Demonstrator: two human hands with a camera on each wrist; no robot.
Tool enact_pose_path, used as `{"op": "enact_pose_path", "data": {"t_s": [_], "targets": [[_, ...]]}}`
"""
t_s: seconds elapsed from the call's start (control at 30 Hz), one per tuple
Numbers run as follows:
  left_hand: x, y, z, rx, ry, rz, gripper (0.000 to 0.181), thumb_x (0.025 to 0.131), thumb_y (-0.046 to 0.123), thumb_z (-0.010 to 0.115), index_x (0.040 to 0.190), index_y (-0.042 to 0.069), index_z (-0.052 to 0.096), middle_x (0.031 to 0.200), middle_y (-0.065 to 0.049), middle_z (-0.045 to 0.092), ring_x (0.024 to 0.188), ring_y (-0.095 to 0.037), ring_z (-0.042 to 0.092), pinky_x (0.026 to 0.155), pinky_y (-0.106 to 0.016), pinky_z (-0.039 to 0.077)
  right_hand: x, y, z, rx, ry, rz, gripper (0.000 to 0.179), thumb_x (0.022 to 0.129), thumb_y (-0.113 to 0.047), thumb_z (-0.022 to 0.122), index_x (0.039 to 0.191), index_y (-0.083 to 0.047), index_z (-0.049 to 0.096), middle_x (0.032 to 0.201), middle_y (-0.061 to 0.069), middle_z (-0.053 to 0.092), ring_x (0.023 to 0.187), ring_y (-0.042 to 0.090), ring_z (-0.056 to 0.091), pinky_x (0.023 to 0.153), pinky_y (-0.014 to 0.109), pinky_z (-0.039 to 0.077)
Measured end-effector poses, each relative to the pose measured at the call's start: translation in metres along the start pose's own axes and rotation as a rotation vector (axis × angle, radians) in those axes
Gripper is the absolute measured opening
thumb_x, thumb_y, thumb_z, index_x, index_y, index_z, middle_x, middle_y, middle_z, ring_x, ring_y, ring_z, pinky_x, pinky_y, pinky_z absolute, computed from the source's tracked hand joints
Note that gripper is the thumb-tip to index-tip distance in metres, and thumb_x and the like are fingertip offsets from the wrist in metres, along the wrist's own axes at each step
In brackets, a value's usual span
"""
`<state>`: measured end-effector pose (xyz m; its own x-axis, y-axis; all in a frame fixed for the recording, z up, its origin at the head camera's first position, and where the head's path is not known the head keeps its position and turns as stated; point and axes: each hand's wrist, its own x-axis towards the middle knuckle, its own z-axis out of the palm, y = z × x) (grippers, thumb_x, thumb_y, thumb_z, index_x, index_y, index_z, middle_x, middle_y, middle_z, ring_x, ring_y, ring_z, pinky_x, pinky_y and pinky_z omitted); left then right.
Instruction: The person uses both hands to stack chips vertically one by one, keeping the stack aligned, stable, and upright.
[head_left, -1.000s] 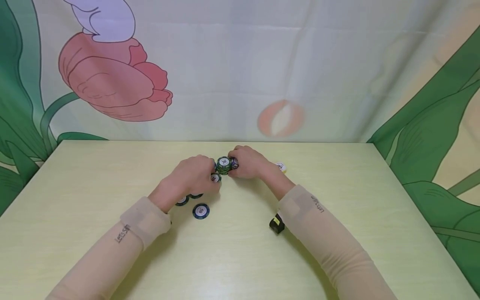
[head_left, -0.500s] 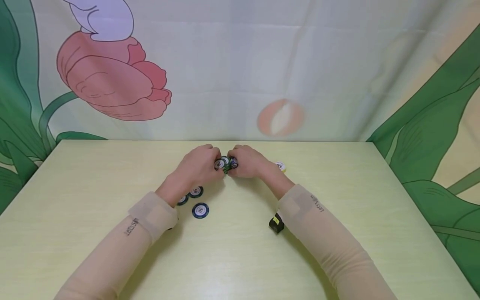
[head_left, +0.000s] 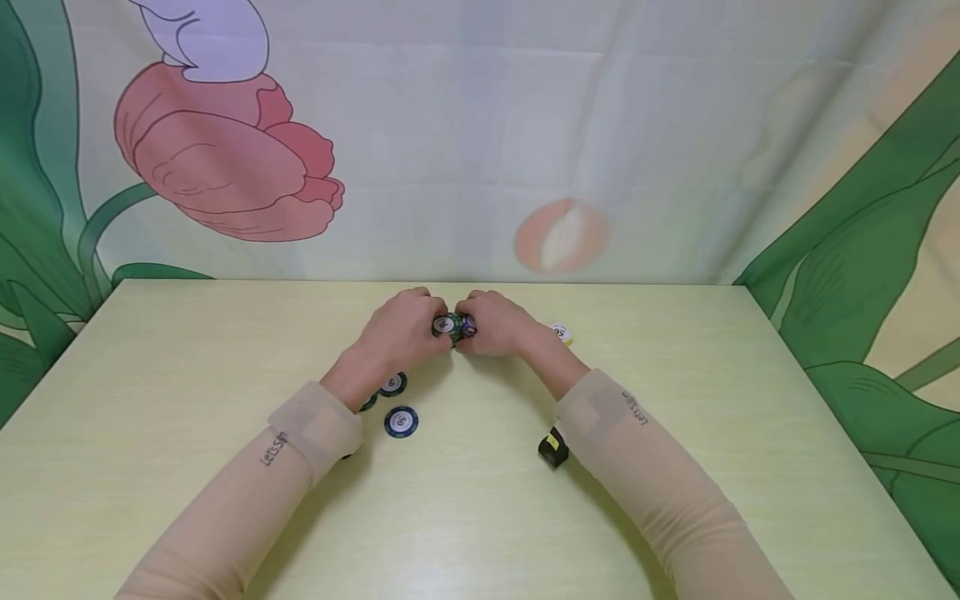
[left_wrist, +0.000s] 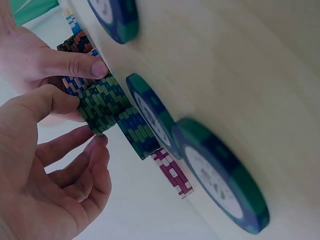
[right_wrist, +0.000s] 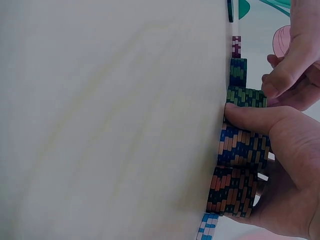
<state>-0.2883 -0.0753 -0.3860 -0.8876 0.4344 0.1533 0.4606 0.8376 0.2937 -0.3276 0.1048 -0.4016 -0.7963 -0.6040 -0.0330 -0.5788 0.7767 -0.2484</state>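
Note:
A row of poker chip stacks stands near the table's far edge. With thumb and fingertips my left hand [head_left: 400, 327] pinches the top of the green chip stack [left_wrist: 102, 102]. My right hand [head_left: 491, 323] grips the blue-and-tan chip stack [right_wrist: 242, 145] beside it, its thumb lying over the seam with the green one. The black-and-orange chip stack [right_wrist: 232, 190] stands against the right hand's lower fingers. A shorter blue-green stack [left_wrist: 136, 132] and a low maroon-and-white stack [left_wrist: 172, 175] continue the row on the left. Some fingers are hidden behind the stacks.
A blue chip [head_left: 401, 422] lies flat nearer me, with a dark green-edged chip [head_left: 392, 384] behind it and others partly under the left forearm. Beside the right sleeve sits a small black object with a yellow label [head_left: 553, 448]. A white-faced chip [head_left: 561, 333] shows beyond the right wrist.
My left hand has moved right and away from me, bringing a chip onto the top of the green stack. The right hand keeps its place.

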Motion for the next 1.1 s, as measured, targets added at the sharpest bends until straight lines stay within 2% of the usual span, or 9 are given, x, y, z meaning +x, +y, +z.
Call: {"op": "enact_pose_path", "data": {"t_s": [0.23,0.37,0.73,1.1], "targets": [[-0.0023,0.0006,-0.0063,0.02,-0.052,-0.006,0.03,0.088,0.014,0.076,0.113,-0.001,0.072,0.101,-0.013,0.066,0.09,-0.026,0.06,0.083,-0.041,0.052,-0.0019,-0.0004,-0.0014,0.02,-0.009,0.006,0.032,0.088,-0.022,0.08,0.113,-0.006,0.07,0.109,0.009,0.063,0.095,0.025,0.058,0.088,0.038,0.048],[-0.0011,0.0014,-0.0089,0.024,-0.063,0.011,0.024,0.09,0.011,0.076,0.112,0.0,0.073,0.104,-0.014,0.071,0.093,-0.027,0.062,0.086,-0.042,0.052,-0.0021,-0.0001,-0.0018,0.02,-0.01,0.001,0.032,0.088,-0.023,0.079,0.113,-0.006,0.07,0.109,0.009,0.063,0.096,0.025,0.058,0.088,0.037,0.048],[0.003,0.002,-0.007,0.02,-0.078,-0.018,0.022,0.092,0.015,0.077,0.11,0.001,0.074,0.103,-0.011,0.071,0.091,-0.024,0.062,0.083,-0.04,0.053,-0.001,-0.0002,-0.0011,0.005,-0.011,-0.013,0.031,0.088,-0.023,0.079,0.112,-0.006,0.069,0.109,0.01,0.063,0.094,0.025,0.057,0.087,0.037,0.048],[0.004,0.0032,-0.0057,0.029,-0.063,-0.005,0.023,0.093,0.015,0.078,0.111,0.001,0.073,0.103,-0.012,0.071,0.089,-0.024,0.062,0.081,-0.04,0.053,-0.0002,-0.0007,-0.0005,-0.004,-0.022,0.009,0.035,0.089,-0.025,0.079,0.116,-0.006,0.068,0.113,0.01,0.063,0.099,0.026,0.058,0.091,0.038,0.048]]}}
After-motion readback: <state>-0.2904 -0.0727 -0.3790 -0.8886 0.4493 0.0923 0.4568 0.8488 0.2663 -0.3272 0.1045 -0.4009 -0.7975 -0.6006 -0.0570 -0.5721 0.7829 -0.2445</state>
